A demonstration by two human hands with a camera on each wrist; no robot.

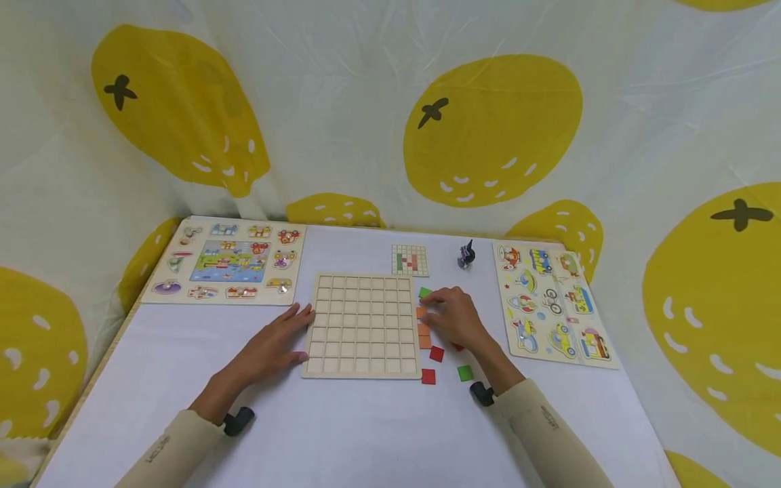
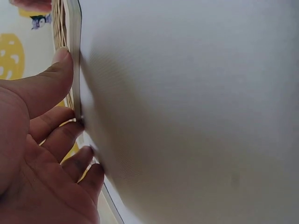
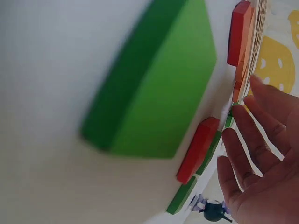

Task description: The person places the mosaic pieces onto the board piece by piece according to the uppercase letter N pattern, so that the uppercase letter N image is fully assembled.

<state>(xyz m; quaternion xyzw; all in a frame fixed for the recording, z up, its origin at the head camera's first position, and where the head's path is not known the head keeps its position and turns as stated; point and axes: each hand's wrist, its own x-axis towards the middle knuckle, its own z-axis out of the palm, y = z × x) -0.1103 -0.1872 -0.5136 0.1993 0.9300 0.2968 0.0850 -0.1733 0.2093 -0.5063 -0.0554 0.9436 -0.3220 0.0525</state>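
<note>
Orange tiles [image 1: 424, 331] — just beside right grip [image 1: 454, 316]

Beige gridded board [image 1: 362, 335], red, orange and green tiles [image 1: 436, 354], yellow-fruit-patterned curtain [image 1: 342, 102]

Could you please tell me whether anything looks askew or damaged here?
Nothing looks plainly damaged. Right of the grid board, a red tile lies askew, turned against the orange tiles lined up along the board's edge.

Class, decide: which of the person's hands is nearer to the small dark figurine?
Right. The right hand is at the orange tiles, on the person's side of the figurine; the left hand is farther off, at the left edge of the grid board.
</note>
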